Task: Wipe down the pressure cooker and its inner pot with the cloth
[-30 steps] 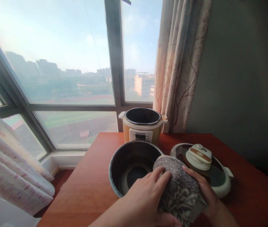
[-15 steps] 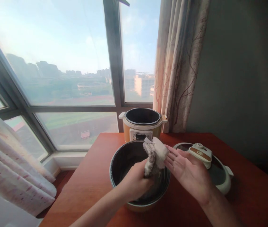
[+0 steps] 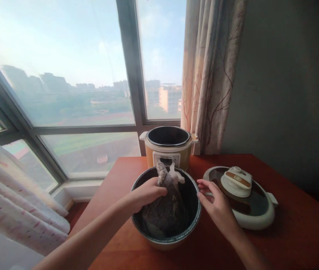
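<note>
My left hand [image 3: 150, 194] is closed around a grey-and-white cloth [image 3: 165, 210]. The cloth hangs down into the dark inside of an inner pot [image 3: 173, 238], with a pale corner sticking up above my fingers. My right hand [image 3: 212, 197] is at the pot's right rim, thumb and fingers apart and slightly bent. Its fingertips are at or just beside the rim; whether they touch it I cannot tell. Behind the pot stands the cream-and-tan cooker [image 3: 184, 153], uncovered, with a control panel on its front.
A cooker lid [image 3: 260, 219] with a dark glass top and white knob lies on the right of the reddish-brown table [image 3: 105, 225]. Large windows are at the back left. One curtain [image 3: 212, 82] hangs behind the table, another curtain [image 3: 21, 202] at the left.
My left hand has lowered the bunched cloth into the pot, where it now hangs spread out. My right hand has left the cloth, turned over and moved to the pot's right rim.
</note>
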`<state>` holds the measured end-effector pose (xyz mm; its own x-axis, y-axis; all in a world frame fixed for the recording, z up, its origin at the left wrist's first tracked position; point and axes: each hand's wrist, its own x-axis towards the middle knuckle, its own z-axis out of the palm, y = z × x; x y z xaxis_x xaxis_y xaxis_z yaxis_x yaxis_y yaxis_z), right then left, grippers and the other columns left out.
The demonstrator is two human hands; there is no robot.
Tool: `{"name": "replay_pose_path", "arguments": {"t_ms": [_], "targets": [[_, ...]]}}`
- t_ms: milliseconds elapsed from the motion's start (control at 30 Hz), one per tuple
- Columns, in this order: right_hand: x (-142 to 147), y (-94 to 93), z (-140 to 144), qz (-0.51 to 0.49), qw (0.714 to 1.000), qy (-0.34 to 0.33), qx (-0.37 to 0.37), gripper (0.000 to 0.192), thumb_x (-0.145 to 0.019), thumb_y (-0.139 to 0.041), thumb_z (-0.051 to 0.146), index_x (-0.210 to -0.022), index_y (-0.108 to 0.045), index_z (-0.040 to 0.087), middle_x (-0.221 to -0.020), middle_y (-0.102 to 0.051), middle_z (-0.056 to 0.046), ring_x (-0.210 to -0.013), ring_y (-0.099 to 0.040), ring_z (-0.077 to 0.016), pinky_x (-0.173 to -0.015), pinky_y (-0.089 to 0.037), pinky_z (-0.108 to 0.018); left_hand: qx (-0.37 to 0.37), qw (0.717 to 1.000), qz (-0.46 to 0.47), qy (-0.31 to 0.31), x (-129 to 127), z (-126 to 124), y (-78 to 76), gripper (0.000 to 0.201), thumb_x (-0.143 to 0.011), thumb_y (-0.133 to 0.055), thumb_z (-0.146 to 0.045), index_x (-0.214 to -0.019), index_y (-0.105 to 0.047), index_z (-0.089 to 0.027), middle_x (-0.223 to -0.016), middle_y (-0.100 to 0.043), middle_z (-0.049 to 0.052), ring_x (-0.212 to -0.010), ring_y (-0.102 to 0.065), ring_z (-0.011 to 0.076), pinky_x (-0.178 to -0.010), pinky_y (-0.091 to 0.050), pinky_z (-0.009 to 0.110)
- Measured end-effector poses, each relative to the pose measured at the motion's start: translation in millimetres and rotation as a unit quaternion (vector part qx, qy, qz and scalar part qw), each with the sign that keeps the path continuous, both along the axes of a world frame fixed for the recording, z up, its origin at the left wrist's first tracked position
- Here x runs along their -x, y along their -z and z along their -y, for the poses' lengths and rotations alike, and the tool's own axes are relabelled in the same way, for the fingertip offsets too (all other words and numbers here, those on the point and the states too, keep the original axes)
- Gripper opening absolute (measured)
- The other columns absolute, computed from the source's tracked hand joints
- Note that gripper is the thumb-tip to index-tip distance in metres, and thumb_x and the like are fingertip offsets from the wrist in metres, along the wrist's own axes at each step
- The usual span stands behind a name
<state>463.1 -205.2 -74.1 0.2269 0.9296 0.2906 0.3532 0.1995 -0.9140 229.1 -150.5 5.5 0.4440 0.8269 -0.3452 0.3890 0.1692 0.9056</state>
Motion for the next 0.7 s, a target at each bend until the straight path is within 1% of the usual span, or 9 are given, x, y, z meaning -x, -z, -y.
{"name": "replay_pose_path", "arguments": {"t_ms": [133,233,300,333,367,433,533,600,700], "targets": [[5,-12.6,5,0.136,0.986,0.003,-0.095,0.035,-0.09,-0.055,0.032,-0.123,-0.059,0.021,-0.121,-0.062,-0.012,-0.111,-0.061,-0.027,-0.094,-0.053,-0.044,-0.041,0.996,-0.048,0.061,-5,-3,-2.2,0.034,-0.061,-0.055,-0.016,-0.091,-0.068,-0.013,-0.083,-0.07,0.004,-0.073,-0.063,0.0199,-0.062,-0.045,0.026],[14,-31.5,4,0.25,0.955,-0.058,-0.148,0.065,-0.085,-0.064,0.025,-0.146,-0.042,0.025,-0.151,-0.044,-0.012,-0.139,-0.041,-0.0301,-0.114,-0.038,-0.05,-0.112,0.97,-0.14,0.162,-8,-7,-10.8,0.03,-0.06,-0.054,-0.018,-0.086,-0.069,-0.014,-0.073,-0.065,0.001,-0.064,-0.057,0.0168,-0.057,-0.04,0.025],[23,-43.2,0,0.316,0.926,-0.123,-0.168,0.087,-0.077,-0.071,0.02,-0.154,-0.031,0.027,-0.163,-0.027,-0.009,-0.15,-0.023,-0.0316,-0.121,-0.026,-0.052,-0.165,0.935,-0.215,0.23,-11,-8,-16.5,0.022,-0.061,-0.057,-0.02,-0.078,-0.069,-0.015,-0.067,-0.062,0.0,-0.06,-0.053,0.0164,-0.055,-0.039,0.026],[27,-48.1,-2,0.339,0.913,-0.154,-0.17,0.092,-0.075,-0.073,0.018,-0.155,-0.03,0.027,-0.164,-0.025,-0.009,-0.151,-0.02,-0.0318,-0.121,-0.024,-0.052,-0.193,0.915,-0.245,0.256,-12,-7,-18.7,0.017,-0.061,-0.059,-0.021,-0.075,-0.068,-0.016,-0.066,-0.061,0.0,-0.06,-0.053,0.0169,-0.055,-0.039,0.027],[31,-52.3,-5,0.353,0.904,-0.181,-0.16,0.091,-0.074,-0.072,0.016,-0.155,-0.031,0.027,-0.161,-0.031,-0.009,-0.149,-0.024,-0.0315,-0.12,-0.027,-0.051,-0.218,0.898,-0.266,0.273,-14,-7,-20.3,0.014,-0.061,-0.06,-0.021,-0.072,-0.067,-0.016,-0.065,-0.062,0.001,-0.06,-0.053,0.0175,-0.056,-0.04,0.027],[36,-57.9,-11,0.359,0.903,-0.211,-0.11,0.078,-0.077,-0.066,0.015,-0.15,-0.042,0.024,-0.144,-0.054,-0.011,-0.136,-0.047,-0.0298,-0.112,-0.038,-0.046,-0.251,0.88,-0.284,0.285,-15,-6,-22.6,0.014,-0.062,-0.061,-0.02,-0.074,-0.068,-0.017,-0.068,-0.064,0.002,-0.061,-0.055,0.0187,-0.057,-0.041,0.028],[35,-59.9,-18,0.31,0.927,-0.208,-0.026,0.045,-0.084,-0.057,0.017,-0.126,-0.066,0.026,-0.112,-0.073,-0.007,-0.107,-0.066,-0.0255,-0.095,-0.048,-0.038,-0.236,0.904,-0.252,0.252,-6,-7,-25.1,0.029,-0.065,-0.065,-0.024,-0.092,-0.071,-0.018,-0.082,-0.069,0.002,-0.075,-0.061,0.0211,-0.065,-0.045,0.028],[30,-57.3,-22,0.237,0.95,-0.202,-0.002,0.03,-0.085,-0.057,0.02,-0.108,-0.074,0.026,-0.1,-0.075,-0.004,-0.098,-0.067,-0.0239,-0.089,-0.049,-0.035,-0.198,0.936,-0.201,0.21,7,-10,-25.8,0.041,-0.068,-0.071,-0.033,-0.106,-0.068,-0.019,-0.093,-0.069,0.002,-0.087,-0.063,0.0232,-0.071,-0.047,0.028],[22,-50.5,-27,0.094,0.975,-0.2,0.023,0.021,-0.086,-0.06,0.028,-0.098,-0.076,0.023,-0.089,-0.074,-0.002,-0.088,-0.067,-0.0229,-0.08,-0.049,-0.032,-0.118,0.977,-0.057,0.168,27,-14,-22.8,0.058,-0.071,-0.076,-0.045,-0.121,-0.063,-0.019,-0.107,-0.068,0.005,-0.102,-0.061,0.0253,-0.083,-0.048,0.032]]}}
